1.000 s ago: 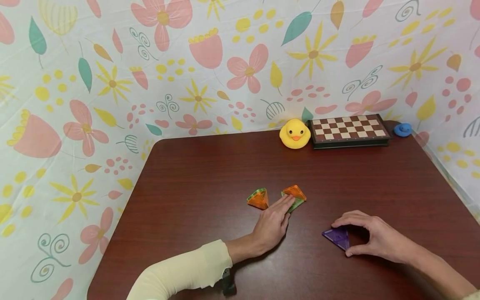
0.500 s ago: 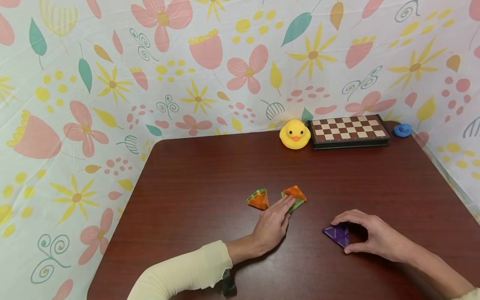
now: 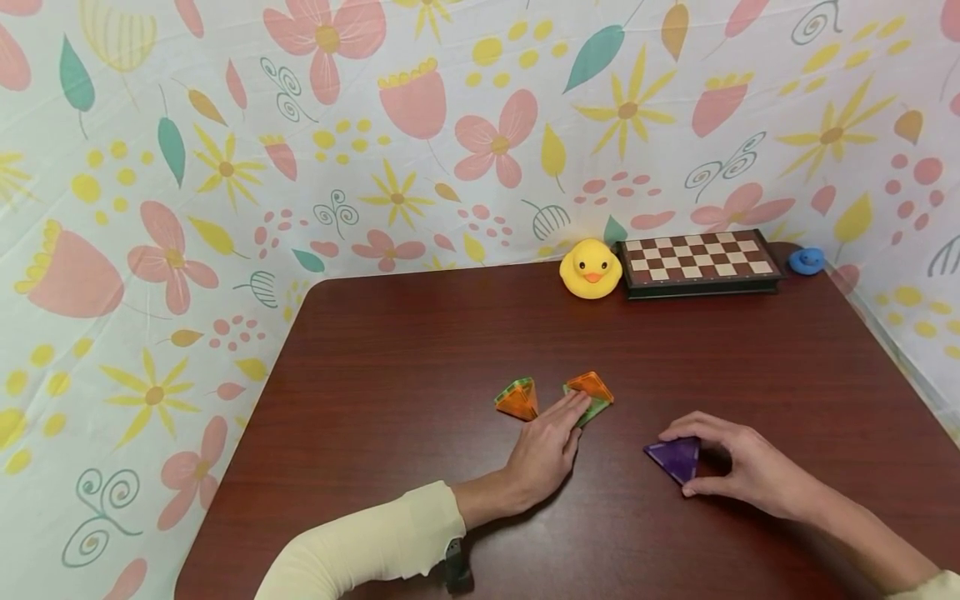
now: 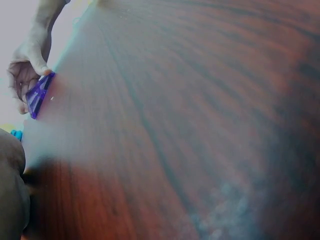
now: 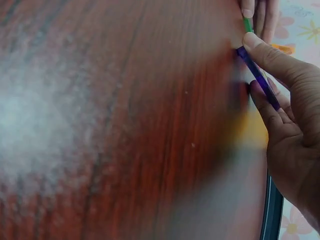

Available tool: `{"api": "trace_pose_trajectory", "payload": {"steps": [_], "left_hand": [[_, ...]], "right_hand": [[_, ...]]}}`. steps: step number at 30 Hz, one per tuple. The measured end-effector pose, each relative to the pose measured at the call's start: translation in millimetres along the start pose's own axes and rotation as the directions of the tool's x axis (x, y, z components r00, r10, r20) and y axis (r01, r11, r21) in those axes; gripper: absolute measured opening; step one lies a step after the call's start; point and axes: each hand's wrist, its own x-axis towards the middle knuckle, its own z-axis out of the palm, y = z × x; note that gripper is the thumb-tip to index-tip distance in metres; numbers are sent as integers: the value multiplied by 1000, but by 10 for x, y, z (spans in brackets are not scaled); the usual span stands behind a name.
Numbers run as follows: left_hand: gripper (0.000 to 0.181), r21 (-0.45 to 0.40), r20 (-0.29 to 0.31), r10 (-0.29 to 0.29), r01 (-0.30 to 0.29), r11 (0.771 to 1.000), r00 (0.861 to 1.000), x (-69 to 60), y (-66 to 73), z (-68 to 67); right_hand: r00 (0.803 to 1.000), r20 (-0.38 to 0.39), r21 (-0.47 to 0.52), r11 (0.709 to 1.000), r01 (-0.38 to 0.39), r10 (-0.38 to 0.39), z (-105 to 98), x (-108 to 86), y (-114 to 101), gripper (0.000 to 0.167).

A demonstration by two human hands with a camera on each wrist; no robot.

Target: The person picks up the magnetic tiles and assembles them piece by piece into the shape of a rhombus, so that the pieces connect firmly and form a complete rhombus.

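My right hand [image 3: 742, 467] pinches a purple triangular magnetic tile [image 3: 674, 459] between thumb and fingertips. In the right wrist view that purple tile [image 5: 259, 79] shows edge-on, thumb on one side and fingers on the other. My left hand [image 3: 543, 458] reaches forward over a green and orange magnetic-tile piece [image 3: 596, 392]; its fingers cover part of the green. From the right wrist, a green tile edge [image 5: 248, 24] shows between the left thumb and fingers. Just left of those fingers sits a second orange and green tile piece [image 3: 517, 398].
At the back of the brown table [image 3: 390, 333] are a yellow rubber duck [image 3: 591, 268], a chessboard box [image 3: 697, 262] and a small blue duck [image 3: 806, 261]. Behind them hangs a flower-print cloth [image 3: 300, 150].
The purple tile has turned slightly within the right hand, and the right thumb has moved a little up and left. The left hand and the orange-green pieces stay put.
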Motion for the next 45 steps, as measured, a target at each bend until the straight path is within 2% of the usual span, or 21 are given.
{"api": "trace_pose_trajectory", "payload": {"steps": [11, 16, 22, 28, 33, 40, 45], "left_hand": [[52, -3, 11, -4, 4, 1000, 1000, 2, 3, -9], [50, 2, 9, -9, 9, 1000, 1000, 6, 5, -1], [49, 5, 3, -9, 9, 1000, 1000, 5, 4, 5], [49, 10, -3, -4, 4, 1000, 1000, 4, -1, 6], [49, 11, -6, 1, -1, 1000, 1000, 1, -8, 11], [50, 1, -19, 15, -15, 1000, 1000, 1, -24, 22], [51, -37, -19, 15, -16, 999, 1000, -2, -28, 21]], "right_hand": [[995, 25, 129, 987, -94, 92, -28, 41, 28, 61], [992, 24, 146, 982, -123, 121, -30, 64, 18, 60], [991, -11, 162, 978, -131, 134, -26, 114, 15, 58], [996, -56, 185, 981, -54, 66, 3, 172, 17, 49], [996, -89, 134, 991, 22, -10, 18, 265, -12, 50], [996, -81, 118, 992, 44, -34, 37, 451, -88, 45], [991, -105, 107, 990, 93, -82, 70, 589, -110, 45]]}}
